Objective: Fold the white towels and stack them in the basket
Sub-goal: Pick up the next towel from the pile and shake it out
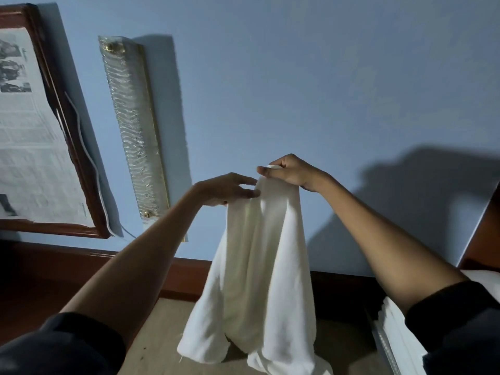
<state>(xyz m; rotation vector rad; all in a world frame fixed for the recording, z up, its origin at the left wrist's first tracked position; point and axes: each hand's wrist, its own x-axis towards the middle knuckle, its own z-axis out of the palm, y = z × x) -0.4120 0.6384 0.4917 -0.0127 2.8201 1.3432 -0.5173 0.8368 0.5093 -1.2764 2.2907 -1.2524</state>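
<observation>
A white towel [259, 272] hangs in the air in front of the blue wall, bunched at its top and trailing down onto the tan surface [159, 336] below. My right hand [288, 171] grips the towel's top edge in a closed fist. My left hand [230, 189] is just left of it, fingers stretched out straight, their tips touching the towel's upper edge. A stack of folded white towels [397, 339] shows at the lower right, partly hidden by my right sleeve. No basket is plainly visible.
A framed newspaper page [35, 136] and a long textured glass wall light [135, 131] hang on the wall at left. A dark wooden ledge [54, 263] runs along the wall's base. A dark wooden panel [484, 234] stands at the right edge.
</observation>
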